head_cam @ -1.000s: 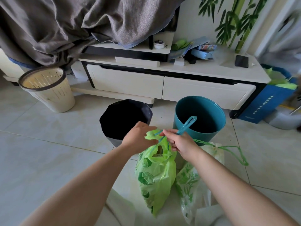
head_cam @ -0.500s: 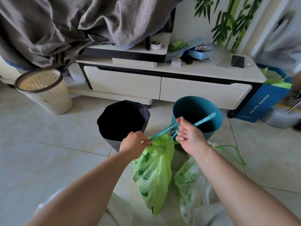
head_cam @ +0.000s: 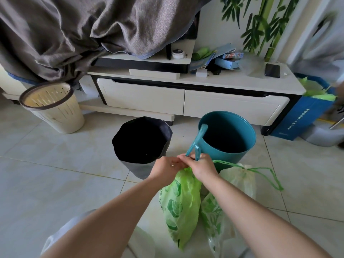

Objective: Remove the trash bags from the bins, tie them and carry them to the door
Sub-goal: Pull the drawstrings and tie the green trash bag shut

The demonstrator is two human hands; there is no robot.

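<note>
Above floor, left hand (head_cam: 165, 167), right hand (head_cam: 200, 165) pinching green bag (head_cam: 181, 205) neck

Leaf-printed green bag (head_cam: 181, 205), teal drawstring (head_cam: 197, 142), teal bin (head_cam: 228, 155), black bin (head_cam: 141, 140).

I am in a home — a living room, by the look of it. In front of me stands a low white TV cabinet (head_cam: 188, 97) with two drawers, its top strewn with a phone (head_cam: 272, 70), small boxes (head_cam: 229, 60) and papers. A grey blanket (head_cam: 83, 28) is thrown over whatever stands on it. The wall behind carries a painted bamboo decoration (head_cam: 264, 25). The floor (head_cam: 46, 174) is pale glossy tile, and household waste bins — a cream slotted bin (head_cam: 54, 107), a black bin (head_cam: 141, 142), a teal bin (head_cam: 228, 136) — stand on it.
</note>
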